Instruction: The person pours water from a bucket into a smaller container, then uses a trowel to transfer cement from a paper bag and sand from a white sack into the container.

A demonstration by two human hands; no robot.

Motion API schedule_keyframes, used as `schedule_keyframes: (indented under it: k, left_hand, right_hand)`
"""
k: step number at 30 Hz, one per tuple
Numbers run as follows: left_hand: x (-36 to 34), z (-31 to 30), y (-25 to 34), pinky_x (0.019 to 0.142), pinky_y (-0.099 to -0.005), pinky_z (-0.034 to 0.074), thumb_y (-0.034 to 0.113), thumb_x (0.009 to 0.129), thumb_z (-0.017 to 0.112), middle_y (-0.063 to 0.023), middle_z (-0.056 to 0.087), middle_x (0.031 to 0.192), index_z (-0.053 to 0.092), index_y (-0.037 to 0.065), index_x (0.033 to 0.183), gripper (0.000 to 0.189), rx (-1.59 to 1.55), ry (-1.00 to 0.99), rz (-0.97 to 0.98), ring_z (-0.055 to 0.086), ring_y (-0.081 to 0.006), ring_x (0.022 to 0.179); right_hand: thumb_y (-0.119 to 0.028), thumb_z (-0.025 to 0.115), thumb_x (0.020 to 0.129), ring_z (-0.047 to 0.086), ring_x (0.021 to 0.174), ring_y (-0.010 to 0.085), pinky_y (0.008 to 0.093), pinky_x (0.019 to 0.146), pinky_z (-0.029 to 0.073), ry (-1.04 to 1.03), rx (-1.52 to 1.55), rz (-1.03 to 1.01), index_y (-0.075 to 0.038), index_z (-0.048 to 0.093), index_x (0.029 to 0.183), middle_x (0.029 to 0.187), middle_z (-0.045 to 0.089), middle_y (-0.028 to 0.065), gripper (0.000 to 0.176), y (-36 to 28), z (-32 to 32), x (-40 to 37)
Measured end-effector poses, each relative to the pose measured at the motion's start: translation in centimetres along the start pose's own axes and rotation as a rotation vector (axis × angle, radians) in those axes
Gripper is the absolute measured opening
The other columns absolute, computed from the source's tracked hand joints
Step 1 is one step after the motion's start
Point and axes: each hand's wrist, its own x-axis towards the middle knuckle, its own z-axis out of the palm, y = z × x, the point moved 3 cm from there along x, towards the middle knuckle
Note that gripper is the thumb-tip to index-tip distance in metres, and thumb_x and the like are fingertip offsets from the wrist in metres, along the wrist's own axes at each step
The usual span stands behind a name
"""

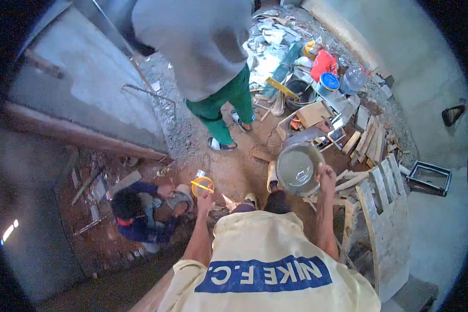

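My right hand [326, 177] is closed on the rim of a grey bucket [286, 179], whose inside looks wet, with a shiny patch at the bottom. On the other side, my left hand [206, 200] grips a small round yellow-orange container [195, 190] at its near edge. A yellow strip, perhaps its handle, crosses the container's top. Its contents are too small to make out. Both vessels are held out in front of my body, above the dirt floor [244, 174].
Someone in green trousers [213, 117] stands ahead; another person in dark clothes [145, 218] crouches left. At right are a wooden pallet-like frame [387, 223], wood offcuts [370, 140] and a black pail [300, 92]. A blue-lidded tub [328, 83] stands among debris.
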Motion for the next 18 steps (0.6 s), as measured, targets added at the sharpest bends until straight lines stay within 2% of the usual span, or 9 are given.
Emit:
schedule_keyframes:
  k: [1,2,3,6,9,10,12,15,18]
  left_hand:
    - [0.8,1.0,2.8,0.057,-0.0341,0.048,0.033,0.086,0.057,-0.0065,0.065,0.069,0.068,0.005,0.105,0.036,-0.011,-0.016,0.043,0.061,-0.0161,0.063]
    - [-1.8,1.7,10.4,0.069,-0.0336,0.050,0.036,0.087,0.056,-0.0072,0.068,0.079,0.064,0.004,0.113,0.041,-0.182,-0.138,0.015,0.063,-0.0182,0.077]
    - [-1.4,2.9,13.6,0.069,-0.0336,0.050,0.036,0.087,0.056,-0.0072,0.068,0.079,0.064,0.004,0.113,0.041,-0.174,-0.139,0.022,0.063,-0.0182,0.077]
    - [2.9,6.5,18.5,0.081,-0.0287,0.048,0.026,0.089,0.058,-0.0080,0.067,0.103,0.061,0.003,0.117,0.036,0.189,-0.189,0.143,0.062,-0.0178,0.092]
    - [5.2,10.9,27.8,0.083,-0.0285,0.048,0.022,0.088,0.060,-0.0088,0.065,0.109,0.060,0.004,0.118,0.035,0.087,-0.297,0.186,0.061,-0.0171,0.095]
    - [7.1,12.4,28.5,0.083,-0.0285,0.048,0.022,0.088,0.060,-0.0088,0.065,0.109,0.060,0.004,0.118,0.035,0.093,-0.290,0.177,0.061,-0.0171,0.095]
    - [12.1,15.9,30.0,0.085,-0.0282,0.048,0.024,0.089,0.060,-0.0093,0.064,0.109,0.060,0.001,0.116,0.035,-0.114,-0.387,0.396,0.060,-0.0154,0.097]
    - [10.8,16.7,41.7,0.086,-0.0280,0.047,0.021,0.090,0.059,-0.0100,0.064,0.107,0.059,-0.003,0.115,0.034,0.021,-0.439,0.469,0.060,-0.0137,0.096]
    - [13.3,18.4,47.7,0.080,-0.0269,0.047,0.022,0.090,0.059,-0.0075,0.065,0.101,0.060,-0.002,0.114,0.034,-0.023,-0.405,0.466,0.059,-0.0111,0.089]
  right_hand:
    - [-0.026,0.066,0.088,0.042,0.050,0.0064,0.0242,0.047,0.033,0.007,0.010,-0.006,-0.010,0.053,0.066,0.059,0.049,-0.0027,0.030,-1.3,1.3,1.9]
    - [-0.026,0.066,0.088,0.041,0.049,0.0060,0.0236,0.047,0.032,0.003,0.074,-0.068,-0.011,0.052,0.065,0.058,0.048,-0.0035,0.030,-2.3,2.3,3.8]
    - [-0.026,0.066,0.088,0.040,0.049,0.0057,0.0229,0.047,0.031,-0.001,0.138,-0.130,-0.011,0.052,0.064,0.057,0.047,-0.0044,0.031,-3.2,3.1,5.3]
    - [-0.017,0.067,0.086,0.042,0.061,0.0024,0.0195,0.056,0.032,-0.077,0.188,0.004,-0.009,0.061,0.073,0.067,0.051,-0.0070,0.017,-5.5,5.0,9.8]
    - [-0.026,0.066,0.087,0.041,0.049,0.0049,0.0212,0.047,0.030,-0.017,0.139,0.004,-0.015,0.051,0.063,0.057,0.042,-0.0075,0.031,-5.7,6.7,15.6]
    - [-0.026,0.066,0.088,0.043,0.050,0.0046,0.0212,0.048,0.036,-0.133,0.224,-0.003,-0.015,0.055,0.068,0.058,0.043,-0.0074,0.025,-5.0,6.3,17.4]
    - [-0.026,0.065,0.088,0.043,0.050,0.0045,0.0213,0.049,0.038,-0.097,0.252,0.066,-0.015,0.056,0.071,0.058,0.044,-0.0074,0.023,-5.5,6.2,19.1]
    - [-0.025,0.062,0.090,0.044,0.050,0.0041,0.0224,0.052,0.046,-0.090,0.279,0.139,-0.015,0.055,0.075,0.061,0.045,-0.0070,0.019,-5.9,5.8,23.1]
    - [-0.023,0.062,0.091,0.046,0.053,0.0041,0.0249,0.054,0.050,-0.036,0.394,0.189,-0.013,0.057,0.076,0.063,0.045,-0.0062,0.018,-6.2,4.8,25.5]
